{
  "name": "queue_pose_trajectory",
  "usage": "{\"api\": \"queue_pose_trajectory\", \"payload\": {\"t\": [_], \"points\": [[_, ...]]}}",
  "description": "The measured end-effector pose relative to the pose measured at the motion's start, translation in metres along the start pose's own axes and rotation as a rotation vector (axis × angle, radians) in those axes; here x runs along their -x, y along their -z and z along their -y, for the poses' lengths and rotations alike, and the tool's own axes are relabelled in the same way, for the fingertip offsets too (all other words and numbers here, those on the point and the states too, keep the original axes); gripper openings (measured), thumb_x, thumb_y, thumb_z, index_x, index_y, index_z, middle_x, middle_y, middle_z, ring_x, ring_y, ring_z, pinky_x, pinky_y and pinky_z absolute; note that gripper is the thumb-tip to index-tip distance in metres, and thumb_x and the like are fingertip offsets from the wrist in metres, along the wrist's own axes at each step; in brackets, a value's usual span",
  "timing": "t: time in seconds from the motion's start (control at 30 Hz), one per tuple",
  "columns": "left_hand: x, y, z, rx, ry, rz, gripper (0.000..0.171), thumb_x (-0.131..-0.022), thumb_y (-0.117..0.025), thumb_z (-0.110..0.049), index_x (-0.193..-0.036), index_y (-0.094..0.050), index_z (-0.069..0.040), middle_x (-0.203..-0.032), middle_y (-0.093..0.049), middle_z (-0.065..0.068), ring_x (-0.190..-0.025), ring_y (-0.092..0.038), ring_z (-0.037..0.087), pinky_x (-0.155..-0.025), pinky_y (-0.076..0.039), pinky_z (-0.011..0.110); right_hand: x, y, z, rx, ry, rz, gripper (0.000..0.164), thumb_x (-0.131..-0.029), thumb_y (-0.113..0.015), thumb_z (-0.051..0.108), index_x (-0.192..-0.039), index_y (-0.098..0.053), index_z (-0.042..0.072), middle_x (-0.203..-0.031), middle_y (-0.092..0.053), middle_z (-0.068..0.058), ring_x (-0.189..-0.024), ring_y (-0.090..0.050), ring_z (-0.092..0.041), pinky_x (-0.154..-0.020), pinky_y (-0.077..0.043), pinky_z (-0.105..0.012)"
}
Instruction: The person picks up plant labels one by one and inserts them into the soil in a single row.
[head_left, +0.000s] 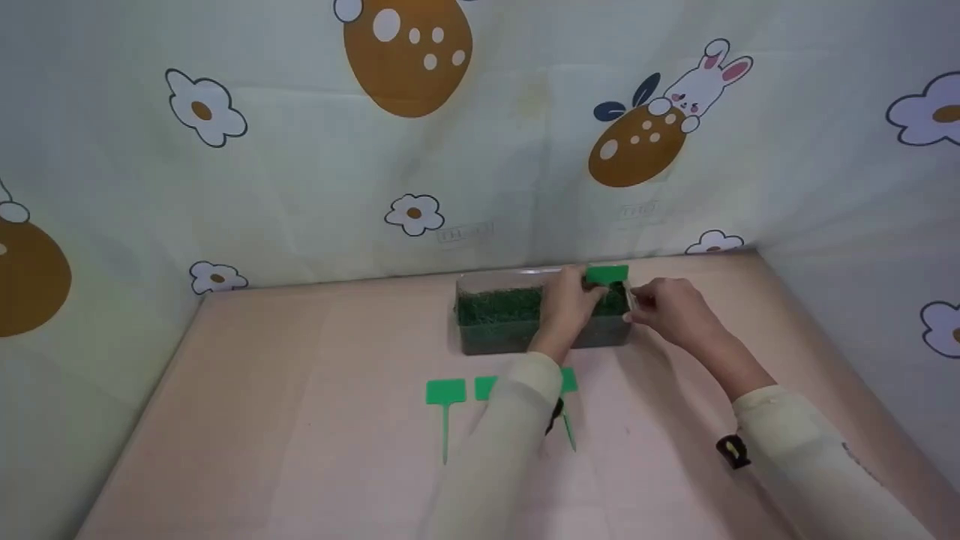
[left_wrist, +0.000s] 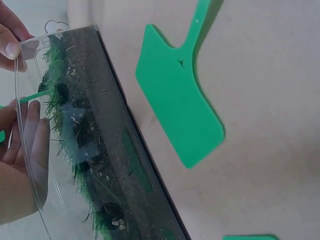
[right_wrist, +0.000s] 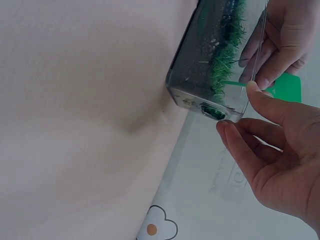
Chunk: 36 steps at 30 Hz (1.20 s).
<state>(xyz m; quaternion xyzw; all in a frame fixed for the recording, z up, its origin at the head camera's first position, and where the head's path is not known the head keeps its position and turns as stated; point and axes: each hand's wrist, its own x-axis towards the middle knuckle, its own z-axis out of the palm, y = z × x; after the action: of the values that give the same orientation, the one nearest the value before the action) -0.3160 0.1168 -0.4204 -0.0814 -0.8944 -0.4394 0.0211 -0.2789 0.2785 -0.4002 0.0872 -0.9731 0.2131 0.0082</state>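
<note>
A clear plastic box (head_left: 495, 341) with dark soil and green grass (head_left: 499, 306) stands near the back of the table. At the box's right end my left hand (head_left: 566, 309) pinches a green plant label (head_left: 607, 274). Its thin stem reaches down into the grass, seen in the right wrist view; its lower tip is hidden there. With thumb and fingers, my right hand (right_wrist: 285, 155) grips the rim and end wall of the box at its right corner.
Nearer the front, green plant labels lie on the pink table (head_left: 262, 420): one at left (head_left: 445, 391), a second (head_left: 484, 387) partly behind the left sleeve, a third (head_left: 570, 380) right of it. A patterned cloth (head_left: 300, 172) hangs behind the box.
</note>
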Motion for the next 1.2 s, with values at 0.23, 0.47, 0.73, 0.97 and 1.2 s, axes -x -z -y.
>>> {"api": "queue_pose_trajectory", "payload": {"t": [0.23, 0.47, 0.73, 0.97, 1.2], "points": [[-0.0024, 0.0004, -0.0021, -0.066, 0.004, 0.010, 0.010, -0.093, -0.072, -0.024, -0.092, -0.070, -0.014, -0.085, -0.069, -0.002, -0.069, -0.054, 0.005, -0.063, -0.044, 0.022, -0.0013, 0.0016, 0.0016, -0.005, -0.014, 0.006, 0.042, -0.089, -0.074, 0.014, -0.124, -0.065, -0.009, -0.108, -0.070, -0.027, -0.094, -0.066, -0.032, -0.083, -0.055, -0.049], [-0.0045, 0.0014, -0.0057, -0.102, 0.037, 0.021, 0.009, -0.093, -0.072, -0.025, -0.093, -0.071, -0.016, -0.086, -0.070, -0.002, -0.071, -0.059, 0.007, -0.065, -0.049, 0.024, -0.0022, 0.0037, 0.0022, -0.022, -0.022, 0.016, 0.043, -0.090, -0.074, 0.014, -0.124, -0.064, -0.010, -0.108, -0.070, -0.027, -0.094, -0.066, -0.031, -0.083, -0.056, -0.048], [-0.0081, -0.0025, -0.0063, -0.092, 0.080, 0.038, 0.009, -0.093, -0.072, -0.023, -0.092, -0.068, -0.015, -0.085, -0.067, -0.003, -0.070, -0.055, 0.008, -0.064, -0.047, 0.025, -0.0031, 0.0040, 0.0018, -0.025, -0.038, 0.031, 0.043, -0.090, -0.074, 0.015, -0.124, -0.065, -0.009, -0.109, -0.070, -0.026, -0.093, -0.065, -0.029, -0.082, -0.055, -0.047], [-0.0088, -0.0050, -0.0066, -0.129, 0.088, 0.041, 0.009, -0.093, -0.072, -0.023, -0.088, -0.069, -0.016, -0.081, -0.068, -0.004, -0.067, -0.054, 0.006, -0.064, -0.049, 0.025, -0.0031, 0.0024, 0.0024, -0.024, -0.046, 0.037, 0.042, -0.090, -0.074, 0.016, -0.123, -0.066, -0.008, -0.109, -0.070, -0.025, -0.095, -0.066, -0.030, -0.082, -0.055, -0.046], [-0.0089, -0.0058, -0.0076, -0.137, 0.084, 0.033, 0.012, -0.094, -0.071, -0.023, -0.085, -0.068, -0.016, -0.077, -0.066, -0.005, -0.066, -0.053, 0.006, -0.064, -0.047, 0.025, -0.0024, 0.0022, 0.0027, -0.030, -0.055, 0.029, 0.042, -0.091, -0.073, 0.015, -0.124, -0.065, -0.009, -0.110, -0.070, -0.026, -0.097, -0.067, -0.033, -0.084, -0.056, -0.048]]}}
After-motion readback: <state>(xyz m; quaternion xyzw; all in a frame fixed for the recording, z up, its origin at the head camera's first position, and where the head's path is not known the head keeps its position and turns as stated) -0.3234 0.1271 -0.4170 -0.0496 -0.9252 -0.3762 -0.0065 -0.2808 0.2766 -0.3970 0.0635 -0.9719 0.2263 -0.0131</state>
